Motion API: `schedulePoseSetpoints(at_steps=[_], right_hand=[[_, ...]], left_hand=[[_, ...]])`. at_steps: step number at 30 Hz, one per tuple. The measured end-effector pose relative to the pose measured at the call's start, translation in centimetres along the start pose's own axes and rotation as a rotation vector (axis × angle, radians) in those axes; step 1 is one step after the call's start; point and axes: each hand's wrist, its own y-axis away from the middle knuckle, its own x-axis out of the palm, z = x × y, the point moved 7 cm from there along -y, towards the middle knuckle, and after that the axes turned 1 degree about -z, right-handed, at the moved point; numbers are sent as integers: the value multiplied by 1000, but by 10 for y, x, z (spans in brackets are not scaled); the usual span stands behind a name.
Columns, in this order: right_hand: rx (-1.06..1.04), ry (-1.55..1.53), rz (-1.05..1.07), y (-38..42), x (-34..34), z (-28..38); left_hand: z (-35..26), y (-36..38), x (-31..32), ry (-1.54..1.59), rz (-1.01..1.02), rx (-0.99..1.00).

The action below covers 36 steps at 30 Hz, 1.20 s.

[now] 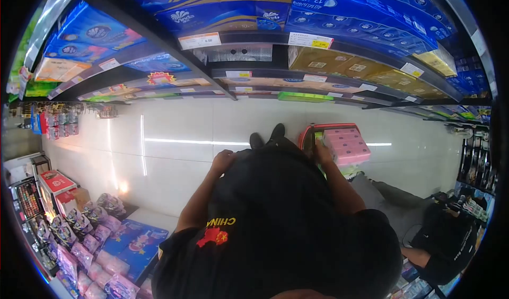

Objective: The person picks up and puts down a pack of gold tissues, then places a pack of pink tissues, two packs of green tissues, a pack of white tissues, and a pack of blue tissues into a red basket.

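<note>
Fingers of the right hand [322,153] are meeting the dark inner side of the red-rimmed shopping basket [334,125], but the shirt and forearm are crowding my view; I'm not able to tell whether that grip is closing fully round a handle or only resting there. If it's only hooking loosely, the basket could be tipping or slipping under an uneven pull. Inside, the pink, plastic-wrapped block of tissue packs [347,146] is sitting high, filling one side and rising by the rim, so a sharp tilt could be sending it over. Bright green wrapping [319,135] is showing beside it, possibly giving it a slick, uneven seat. The left hand [225,159] is resting by the black shirt [265,209], nearest its edge, well apart from the basket and giving no support; how far its fingers are curling, I'm not able to tell. Close by, another person's grey trouser leg [371,193] is crowding the basket and could be knocking it.
</note>
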Motion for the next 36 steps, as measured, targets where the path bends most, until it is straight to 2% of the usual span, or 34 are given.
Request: schedulePoseSetpoints(at_steps=[1, 2, 4, 5, 6, 8, 9, 10, 12, 15, 18, 19, 20, 21, 22, 23, 25, 26, 28, 29, 30, 32, 33, 36], right_hand=[[44, 20, -35, 15, -6, 22], [87, 39, -70, 21, -10, 35], [20, 75, -177, 4, -11, 35], [-5, 91, -231, -5, -10, 27], [10, 31, -191, -16, -4, 13], [42, -89, -125, -35, 2, -2], [62, -90, -120, -14, -1, 18], [81, -90, -116, 12, -5, 47], [67, -161, -103, -15, 7, 18], [-61, -27, -87, -9, 13, 14], [-520, 559, -408, -5, 42, -2], [-280, 16, -151, 1, 55, -5], [30, -512, -60, 17, 67, -4], [-48, -391, -109, 19, 73, 2], [-121, -268, -156, 20, 78, 5], [-136, -206, -185, 20, 87, 2], [133, -467, -165, 34, 104, 4], [-297, -26, -413, 14, 110, -6], [8, -114, -412, 34, 103, -2], [-75, -122, -479, 44, 102, 5], [-161, -126, -546, 53, 102, 12], [-165, -103, -573, 60, 111, 15], [-84, -82, -529, 59, 120, 13], [40, -102, -396, 75, 150, 26]], left_hand=[[35, -24, 20, -180, 38, 139], [27, -26, 9, -201, 62, 96], [-8, -30, -21, -241, 113, 9], [-6, -34, -32, -196, 5, 18], [-32, -27, -51, -56, 42, -159], [-16, -50, -48, -377, 62, 138], [13, -65, -40, -400, 63, -5], [12, -67, -40, -345, 59, -5], [11, -69, -40, -238, 52, -5], [-1, -78, -32, -361, 139, 157], [-46, -81, -47, -800, 324, 346], [-24, -94, -57, -624, 276, 220], [0, -106, -67, -439, 212, 109], [-12, -109, -82, -470, 160, 240], [-45, -95, -100, -449, 213, 304], [-18, -105, -106, -140, 145, 320], [-21, -102, -123, -5, 153, 74], [-34, -90, -131, 51, 180, -169], [-17, -96, -134, -13, 258, -120], [7, -106, -130, -41, 275, -36], [11, -112, -131, -297, 304, 240], [10, -107, -126, -784, 335, 809], [13, -109, -131, -596, 418, 544], [5, -101, -150, -209, 443, -14]])
